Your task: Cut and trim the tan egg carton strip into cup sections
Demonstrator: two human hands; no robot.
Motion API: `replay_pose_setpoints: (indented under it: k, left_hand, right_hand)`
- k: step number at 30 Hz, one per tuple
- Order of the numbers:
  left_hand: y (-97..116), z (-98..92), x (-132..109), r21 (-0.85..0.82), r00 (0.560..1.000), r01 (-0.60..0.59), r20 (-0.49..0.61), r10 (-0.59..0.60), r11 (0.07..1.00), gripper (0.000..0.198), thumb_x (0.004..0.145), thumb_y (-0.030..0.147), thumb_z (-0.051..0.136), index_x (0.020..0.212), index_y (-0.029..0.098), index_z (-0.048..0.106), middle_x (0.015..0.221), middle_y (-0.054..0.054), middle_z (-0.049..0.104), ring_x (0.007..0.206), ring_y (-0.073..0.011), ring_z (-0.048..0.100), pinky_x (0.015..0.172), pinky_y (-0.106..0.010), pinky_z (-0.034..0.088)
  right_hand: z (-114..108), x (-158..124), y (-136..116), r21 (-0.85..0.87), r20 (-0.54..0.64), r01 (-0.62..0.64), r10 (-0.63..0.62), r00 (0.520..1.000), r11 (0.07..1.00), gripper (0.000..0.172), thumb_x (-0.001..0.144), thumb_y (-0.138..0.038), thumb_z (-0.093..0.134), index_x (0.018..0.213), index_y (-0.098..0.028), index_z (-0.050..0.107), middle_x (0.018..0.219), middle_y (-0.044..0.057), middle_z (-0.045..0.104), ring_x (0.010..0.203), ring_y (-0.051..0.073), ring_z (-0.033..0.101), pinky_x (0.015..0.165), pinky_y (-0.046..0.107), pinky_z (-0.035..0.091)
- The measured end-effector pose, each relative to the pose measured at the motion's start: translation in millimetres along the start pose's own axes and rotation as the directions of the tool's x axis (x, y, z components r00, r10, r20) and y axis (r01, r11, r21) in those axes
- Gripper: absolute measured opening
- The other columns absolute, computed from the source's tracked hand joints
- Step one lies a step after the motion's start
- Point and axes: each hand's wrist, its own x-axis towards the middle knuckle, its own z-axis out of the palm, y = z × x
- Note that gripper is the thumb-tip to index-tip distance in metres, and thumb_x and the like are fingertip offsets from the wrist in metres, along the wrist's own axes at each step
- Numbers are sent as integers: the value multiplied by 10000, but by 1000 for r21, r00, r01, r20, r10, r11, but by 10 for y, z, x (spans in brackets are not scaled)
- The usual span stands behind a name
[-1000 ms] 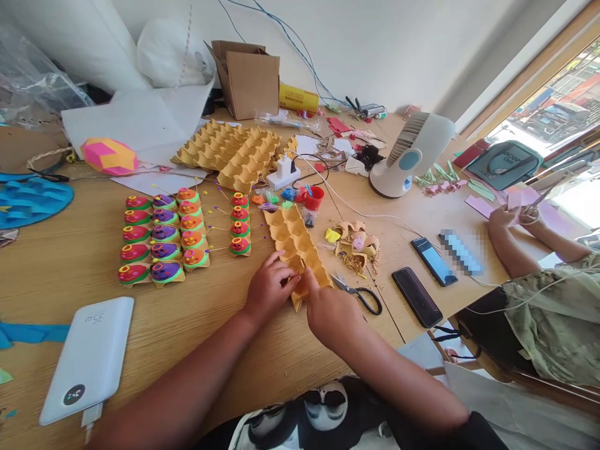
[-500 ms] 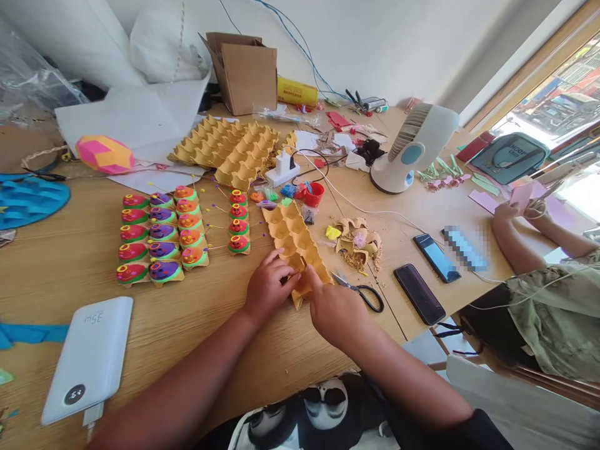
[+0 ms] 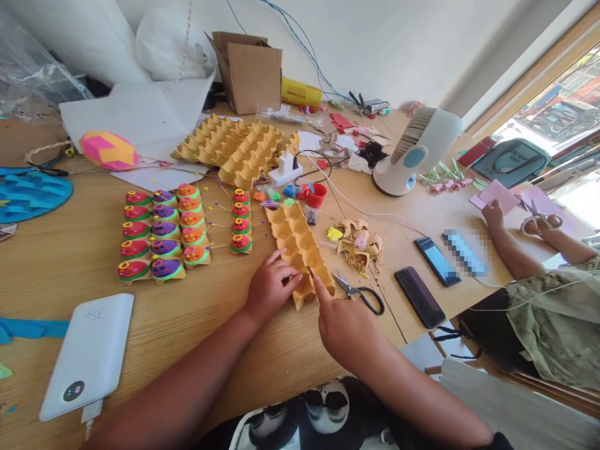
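A two-row piece of yellow egg tray (image 3: 296,232) lies in front of me on the table. My left hand (image 3: 273,284) is closed at its near left edge, thumb and fingers gripping the cardboard. Over the near right part of the tray is my right hand (image 3: 344,319), its index finger stretched along a thin, dark, blade-like tool (image 3: 310,272). The tip touches the tray between the cups; the rest of the tool is hidden in the hand. Black-handled scissors (image 3: 368,297) lie just right of the tray.
Painted egg-cup figures (image 3: 164,232) stand in rows on the left, with a smaller strip (image 3: 240,226) nearer. A power bank (image 3: 89,353), phones (image 3: 419,297), cardboard scraps (image 3: 359,247), a red cup (image 3: 317,195) and a fan (image 3: 412,153) surround me. Another person's hands hold scissors (image 3: 539,220) and pink paper (image 3: 500,197).
My right hand has shifted slightly right and toward me along the tray with the tool. My left hand keeps its grip. The other person's hands have moved apart, paper and scissors now separate.
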Motion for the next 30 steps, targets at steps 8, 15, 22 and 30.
replay_pose_setpoints:
  k: [8,15,22,30]
  left_hand:
    - [14,-13,12,-20,1000,9,0,-9,1000,175,916,271,634,798,220,752,766,-46,701,1289,-295,543,1071,-460,490]
    - [-7,16,3,-21,1000,-5,-26,4,1000,160,905,265,641,811,234,767,766,-37,714,1276,-294,553,1072,-467,495]
    - [-16,27,-3,-13,999,-10,-33,9,1000,156,897,254,645,815,234,776,771,-36,717,1253,-290,568,1086,-467,490]
    - [23,2,13,4,999,-12,-46,12,1000,172,900,234,631,801,240,771,748,-32,709,1224,-278,580,1069,-460,503]
  right_hand:
    - [-179,110,146,26,7,45,-46,999,999,591,1015,-271,326,1595,-175,269,981,124,769,850,250,748,653,300,497]
    - [-377,93,110,-67,69,38,-33,997,997,601,1001,-242,361,1595,-184,286,932,109,768,804,249,739,611,297,474]
    - [-345,56,-19,-165,88,7,8,996,986,707,929,-138,442,1606,-145,236,816,118,755,717,224,739,550,267,455]
    - [-462,72,-95,-149,78,-25,37,996,989,703,905,-104,461,1588,-171,309,855,127,763,768,239,751,579,294,489]
